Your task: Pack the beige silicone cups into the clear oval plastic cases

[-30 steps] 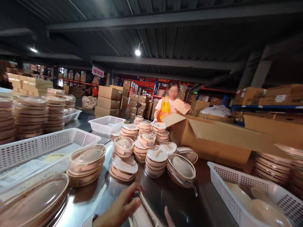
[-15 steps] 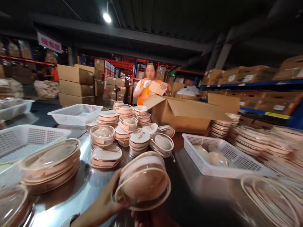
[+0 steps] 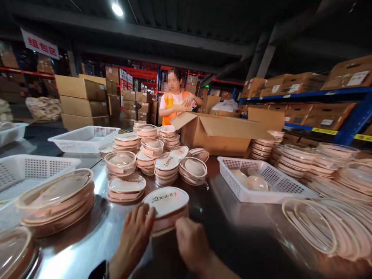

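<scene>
An oval zip pouch [image 3: 170, 201] with clear sides, pale pink contents and a white top lettered "Sbeauty" lies on the dark, shiny tabletop in front of me. My left hand [image 3: 135, 232] grips its left edge, fingers laid along the rim. At the pouch's front right edge, my right hand [image 3: 192, 242] is closed, with curled fingers; what they pinch is hidden. Just beyond, similar pouches stand in short stacks, among them a white-topped pouch [image 3: 127, 183] and a tilted clear pouch [image 3: 193, 168].
White plastic baskets stand left [image 3: 65, 164] and right [image 3: 229, 174]; the right one holds a few pouches. More pouches [image 3: 322, 228] lie in a leaning row at right. Behind, a large open carton [image 3: 215, 137] sits before a person in an orange vest [image 3: 174, 104].
The pouch has gone from tilted in my left hand to lying on the table, white top up. My right hand has come up to its right edge. The view has shifted slightly.
</scene>
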`<state>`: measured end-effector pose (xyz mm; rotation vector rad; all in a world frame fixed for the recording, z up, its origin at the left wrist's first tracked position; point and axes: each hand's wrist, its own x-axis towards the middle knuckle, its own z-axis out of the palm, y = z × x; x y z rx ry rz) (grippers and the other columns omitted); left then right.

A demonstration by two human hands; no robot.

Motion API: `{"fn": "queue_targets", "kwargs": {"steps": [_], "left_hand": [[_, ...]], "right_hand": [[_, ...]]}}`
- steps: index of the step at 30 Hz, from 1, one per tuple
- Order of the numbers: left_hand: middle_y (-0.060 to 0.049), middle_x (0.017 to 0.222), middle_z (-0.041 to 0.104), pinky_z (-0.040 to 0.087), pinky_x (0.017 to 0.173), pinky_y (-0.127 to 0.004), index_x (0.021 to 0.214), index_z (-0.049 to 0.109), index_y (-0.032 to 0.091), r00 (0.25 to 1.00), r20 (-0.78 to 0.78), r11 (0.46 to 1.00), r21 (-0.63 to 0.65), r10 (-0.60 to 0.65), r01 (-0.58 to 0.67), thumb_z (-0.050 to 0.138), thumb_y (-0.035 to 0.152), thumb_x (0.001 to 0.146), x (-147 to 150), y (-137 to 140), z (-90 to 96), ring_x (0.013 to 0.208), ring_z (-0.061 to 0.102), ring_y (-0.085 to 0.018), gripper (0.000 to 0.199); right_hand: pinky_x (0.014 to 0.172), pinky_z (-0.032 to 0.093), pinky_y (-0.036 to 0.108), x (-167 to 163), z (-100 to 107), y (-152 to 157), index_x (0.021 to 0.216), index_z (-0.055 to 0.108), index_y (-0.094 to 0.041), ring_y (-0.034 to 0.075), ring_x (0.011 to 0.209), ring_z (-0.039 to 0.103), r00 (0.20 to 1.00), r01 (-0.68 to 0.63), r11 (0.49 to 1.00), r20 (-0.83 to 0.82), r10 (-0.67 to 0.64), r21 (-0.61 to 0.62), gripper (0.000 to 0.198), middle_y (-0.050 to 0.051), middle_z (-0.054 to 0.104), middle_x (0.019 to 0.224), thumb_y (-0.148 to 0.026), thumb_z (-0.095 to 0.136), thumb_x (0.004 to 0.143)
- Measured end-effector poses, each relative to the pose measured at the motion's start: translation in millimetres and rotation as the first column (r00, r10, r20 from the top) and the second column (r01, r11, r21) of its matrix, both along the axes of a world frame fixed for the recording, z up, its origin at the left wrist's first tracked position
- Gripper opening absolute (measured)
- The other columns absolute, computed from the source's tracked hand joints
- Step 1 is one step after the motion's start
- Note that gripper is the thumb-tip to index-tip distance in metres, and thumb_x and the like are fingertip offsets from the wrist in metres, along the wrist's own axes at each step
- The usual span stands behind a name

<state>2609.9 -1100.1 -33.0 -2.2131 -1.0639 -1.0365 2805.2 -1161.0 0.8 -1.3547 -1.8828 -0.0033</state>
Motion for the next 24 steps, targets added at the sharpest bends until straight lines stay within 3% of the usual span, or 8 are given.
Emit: {"fn": "queue_targets", "kwargs": {"steps": [2, 4, 7, 9, 12, 14, 18, 24], "left_hand": [[-0.014, 0.107, 0.067, 0.051, 0.079, -0.04, 0.118, 0.059, 0.018, 0.998, -0.027, 0.997, 0.03, -0.064, 0.065, 0.047, -0.008, 0.072, 10, -15, 1.4, 0.102, 0.062, -0.03, 0.054], [-0.011, 0.105, 0.069, 0.051, 0.074, -0.038, 0.126, 0.06, 0.022, 0.987, 0.03, 0.987, -0.038, -0.157, 0.158, 0.052, 0.0, 0.077, 10, -18, 2.7, 0.095, 0.064, -0.028, 0.054], [-0.009, 0.11, 0.072, 0.055, 0.074, -0.04, 0.13, 0.062, 0.027, 0.925, 0.329, 0.927, -0.25, -0.192, 0.281, 0.059, 0.03, 0.088, -4, -4, 6.7, 0.094, 0.067, -0.028, 0.042], [-0.008, 0.119, 0.072, 0.057, 0.087, -0.044, 0.124, 0.068, 0.027, 0.807, 0.574, 0.826, -0.382, -0.139, 0.414, 0.053, 0.047, 0.093, -14, 8, 11.3, 0.107, 0.067, -0.03, 0.04], [-0.007, 0.119, 0.073, 0.052, 0.101, -0.045, 0.115, 0.074, 0.024, 0.628, 0.778, 0.639, -0.477, -0.012, 0.603, 0.045, 0.057, 0.094, -21, 18, 18.6, 0.114, 0.065, -0.03, 0.048], [-0.008, 0.117, 0.074, 0.05, 0.103, -0.045, 0.111, 0.076, 0.023, 0.579, 0.815, 0.591, -0.48, 0.028, 0.648, 0.047, 0.062, 0.091, -21, 18, 21.7, 0.114, 0.065, -0.031, 0.052], [-0.009, 0.119, 0.073, 0.049, 0.104, -0.048, 0.11, 0.076, 0.024, 0.602, 0.798, 0.63, -0.484, 0.032, 0.607, 0.046, 0.063, 0.091, -21, 17, 20.5, 0.116, 0.063, -0.032, 0.052], [-0.009, 0.129, 0.066, 0.051, 0.101, -0.049, 0.119, 0.071, 0.029, 0.67, 0.736, 0.84, -0.305, -0.092, 0.45, 0.043, 0.052, 0.097, -26, 14, -3.3, 0.121, 0.059, -0.03, 0.043]], "right_hand": [[0.049, 0.018, 0.032, -11, -5, -12, 0.065, 0.051, -0.019, 0.012, 0.044, 0.041, 0.972, -0.084, 0.985, 0.229, 0.048, 0.15, 0.031, 0.002, 0.056, 0.053, -0.013, 0.037, 0.092], [0.049, 0.022, 0.031, -10, -6, -14, 0.065, 0.053, -0.02, 0.012, 0.044, 0.044, 0.962, -0.145, 0.976, 0.254, 0.1, 0.164, 0.033, 0.001, 0.056, 0.053, -0.018, 0.039, 0.095], [0.054, 0.034, 0.027, 11, 0, 4, 0.072, 0.058, -0.02, 0.014, 0.053, 0.052, 0.985, -0.042, 0.999, -0.167, 0.047, 0.034, 0.039, 0.001, 0.057, 0.06, -0.034, 0.036, 0.101], [0.057, 0.042, 0.026, 26, 1, 20, 0.081, 0.063, -0.019, 0.017, 0.061, 0.056, 0.832, 0.024, 0.992, -0.548, -0.088, -0.123, 0.039, 0.003, 0.061, 0.069, -0.051, 0.044, 0.096], [0.055, 0.044, 0.026, 31, -5, 37, 0.08, 0.066, -0.018, 0.019, 0.066, 0.057, 0.581, -0.177, 0.935, -0.8, -0.153, -0.308, 0.051, 0.005, 0.064, 0.072, -0.068, 0.07, 0.072], [0.056, 0.043, 0.026, 26, -10, 40, 0.073, 0.065, -0.017, 0.016, 0.061, 0.054, 0.516, -0.326, 0.882, -0.846, -0.135, -0.34, 0.056, 0.003, 0.061, 0.066, -0.069, 0.079, 0.058], [0.056, 0.043, 0.026, 19, -12, 33, 0.06, 0.062, -0.018, 0.012, 0.053, 0.048, 0.474, -0.322, 0.872, -0.86, -0.19, -0.37, 0.057, -0.002, 0.055, 0.055, -0.069, 0.085, 0.047], [0.061, 0.051, 0.031, 10, -6, 31, 0.07, 0.068, -0.018, 0.018, 0.058, 0.058, 0.448, -0.482, 0.784, -0.879, -0.163, -0.391, 0.066, 0.005, 0.065, 0.064, -0.081, 0.076, 0.052]]}}
